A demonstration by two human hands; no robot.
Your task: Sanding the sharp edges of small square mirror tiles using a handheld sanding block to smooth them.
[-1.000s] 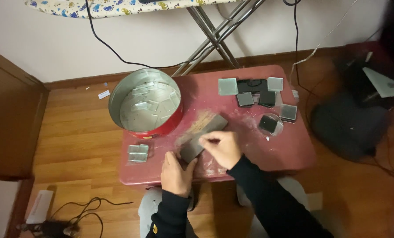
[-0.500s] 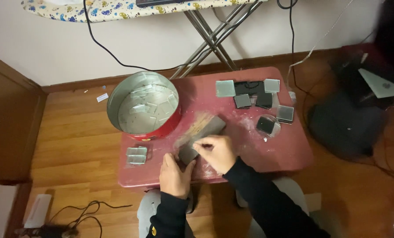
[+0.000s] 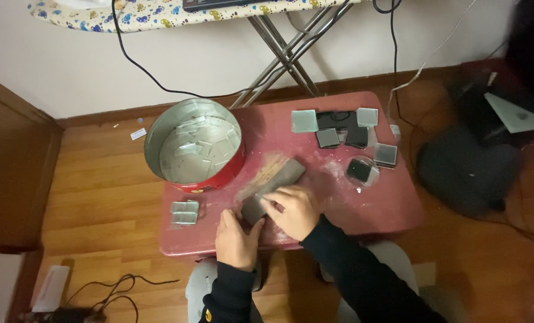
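Note:
A long grey stone block lies slantwise on a small red table. My left hand grips the block's near end, thumb against it. My right hand lies palm down on the block near that end, fingers pressed flat; whether something small is under the fingers stays hidden. Pale dust marks the table around the block.
A round red tin holding several clear square pieces stands at the table's left. Two small squares lie by its front. Several glass and dark squares lie at the back right. An ironing board's legs, cables and a dark bag surround the table.
My right hand has slid a little toward me along the block. The left hand keeps its hold. The camera view has shifted slightly.

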